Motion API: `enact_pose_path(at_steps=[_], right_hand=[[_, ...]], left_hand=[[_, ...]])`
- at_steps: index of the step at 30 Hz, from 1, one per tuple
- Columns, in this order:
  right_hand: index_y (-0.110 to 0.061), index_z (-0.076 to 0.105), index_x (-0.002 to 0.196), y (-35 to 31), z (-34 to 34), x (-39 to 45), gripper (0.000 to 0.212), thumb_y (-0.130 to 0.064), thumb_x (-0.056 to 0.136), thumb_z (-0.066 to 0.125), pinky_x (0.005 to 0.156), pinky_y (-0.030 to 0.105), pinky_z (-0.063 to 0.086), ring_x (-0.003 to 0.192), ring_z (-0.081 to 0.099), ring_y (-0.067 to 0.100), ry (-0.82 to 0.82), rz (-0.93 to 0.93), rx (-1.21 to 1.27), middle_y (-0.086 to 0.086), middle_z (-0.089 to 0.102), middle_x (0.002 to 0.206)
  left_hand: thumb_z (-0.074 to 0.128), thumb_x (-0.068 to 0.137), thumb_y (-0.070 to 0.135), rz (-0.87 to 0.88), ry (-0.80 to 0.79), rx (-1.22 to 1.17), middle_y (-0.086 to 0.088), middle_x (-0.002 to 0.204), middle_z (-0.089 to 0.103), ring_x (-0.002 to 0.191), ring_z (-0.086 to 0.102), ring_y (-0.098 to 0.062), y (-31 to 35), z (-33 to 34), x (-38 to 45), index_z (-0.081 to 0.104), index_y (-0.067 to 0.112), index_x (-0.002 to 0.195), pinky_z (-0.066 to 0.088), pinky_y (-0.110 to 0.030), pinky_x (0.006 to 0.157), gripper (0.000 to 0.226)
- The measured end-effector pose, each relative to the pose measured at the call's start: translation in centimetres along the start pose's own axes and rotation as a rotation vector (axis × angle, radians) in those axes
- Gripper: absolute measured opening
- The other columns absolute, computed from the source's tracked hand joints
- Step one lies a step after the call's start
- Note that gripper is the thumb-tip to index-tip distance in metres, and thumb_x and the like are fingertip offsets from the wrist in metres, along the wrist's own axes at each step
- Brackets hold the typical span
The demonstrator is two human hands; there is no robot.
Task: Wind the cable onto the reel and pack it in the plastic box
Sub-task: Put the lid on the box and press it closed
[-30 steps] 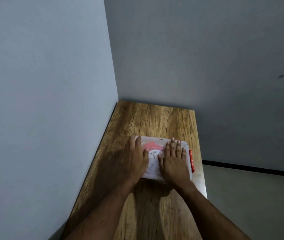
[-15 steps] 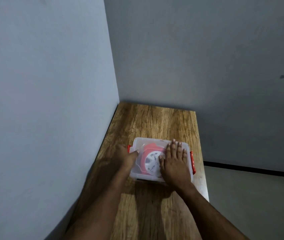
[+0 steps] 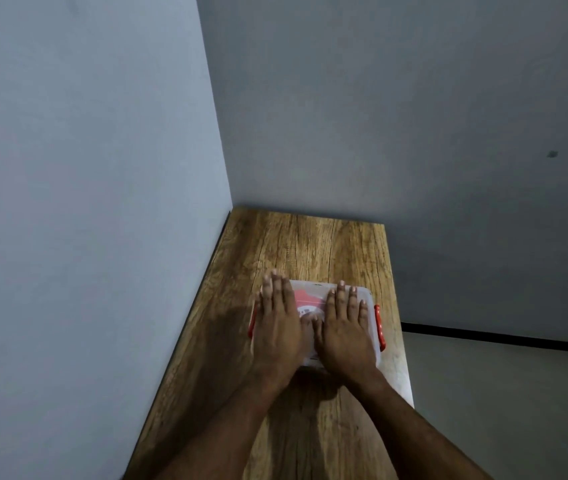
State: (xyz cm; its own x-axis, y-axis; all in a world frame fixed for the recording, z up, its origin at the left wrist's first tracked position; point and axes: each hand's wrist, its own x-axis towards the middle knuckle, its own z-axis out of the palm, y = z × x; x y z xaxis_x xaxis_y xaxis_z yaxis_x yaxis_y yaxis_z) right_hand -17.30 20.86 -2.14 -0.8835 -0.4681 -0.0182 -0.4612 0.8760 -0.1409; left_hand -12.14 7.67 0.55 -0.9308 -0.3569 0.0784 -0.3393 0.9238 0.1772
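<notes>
One clear plastic box point(image 3: 365, 296) with its lid on sits on the wooden surface point(image 3: 310, 244), toward the 3 o'clock edge. Two red latches, one at 9 and one point(image 3: 379, 327) at 3. One reddish reel point(image 3: 306, 299) shows through the lid. Left hand point(image 3: 277, 327) and right hand point(image 3: 346, 330) both lie flat, fingers spread, gripping nothing.
</notes>
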Motion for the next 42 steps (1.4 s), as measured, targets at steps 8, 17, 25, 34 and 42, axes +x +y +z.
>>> enact_pose_path(at_steps=[8, 17, 25, 34, 42], right_hand=[[-0.003, 0.003, 0.160, 0.2, -1.2, -0.1, 0.092, -0.063, 0.092, -0.014, 0.126, 0.047, -0.006, 0.155, -0.006, 0.033, -0.021, -0.050, 0.053, 0.019, -0.010, 0.165], [-0.013, 0.031, 0.152, 6.2, -2.7, 1.0, 0.103, -0.062, 0.076, 0.079, 0.088, 0.044, 0.056, 0.116, 0.061, 0.026, 0.047, 0.427, 0.732, 0.011, 0.058, 0.140], [-0.019, 0.074, 0.111, 7.7, -0.9, 1.4, 0.038, -0.039, 0.079, 0.080, 0.091, 0.051, 0.056, 0.103, 0.071, 0.028, -0.193, 0.527, 1.351, 0.001, 0.079, 0.100], [-0.018, 0.073, 0.113, 7.9, -2.3, 6.9, 0.036, -0.035, 0.082, 0.080, 0.073, 0.041, 0.061, 0.093, 0.075, 0.027, -0.162, 0.471, 1.415, 0.005, 0.079, 0.100], [-0.021, 0.072, 0.110, 7.8, -4.9, 16.2, 0.036, -0.037, 0.079, 0.082, 0.060, 0.027, 0.059, 0.083, 0.076, 0.017, -0.113, 0.399, 1.453, 0.000, 0.079, 0.097]], left_hand=[[0.020, 0.102, 0.054, 0.197, -0.176, 0.146, -0.018, 0.169, -0.006, 0.157, -0.006, -0.031, -0.8, 2.7, -0.1, -0.006, 0.007, 0.161, -0.016, -0.045, 0.121, 0.080], [0.074, 0.081, 0.061, -0.393, -0.087, -0.619, -0.010, 0.156, 0.045, 0.137, 0.052, -0.029, -2.8, -0.2, 0.8, 0.024, 0.016, 0.159, 0.053, -0.034, 0.100, 0.103], [0.075, 0.089, 0.028, -0.722, -0.423, -1.365, -0.008, 0.092, 0.080, 0.092, 0.075, -0.031, -5.5, -0.5, 1.6, 0.073, 0.009, 0.110, 0.061, -0.047, 0.083, 0.028], [0.078, 0.084, 0.032, -0.684, -0.524, -1.438, -0.006, 0.099, 0.080, 0.099, 0.075, -0.031, -6.3, -1.0, 7.4, 0.070, 0.016, 0.115, 0.057, -0.056, 0.094, 0.036], [0.078, 0.086, 0.026, -0.650, -0.506, -1.516, -0.013, 0.100, 0.079, 0.096, 0.075, -0.036, -7.1, -2.9, 17.7, 0.070, 0.011, 0.115, 0.059, -0.058, 0.089, 0.033]])
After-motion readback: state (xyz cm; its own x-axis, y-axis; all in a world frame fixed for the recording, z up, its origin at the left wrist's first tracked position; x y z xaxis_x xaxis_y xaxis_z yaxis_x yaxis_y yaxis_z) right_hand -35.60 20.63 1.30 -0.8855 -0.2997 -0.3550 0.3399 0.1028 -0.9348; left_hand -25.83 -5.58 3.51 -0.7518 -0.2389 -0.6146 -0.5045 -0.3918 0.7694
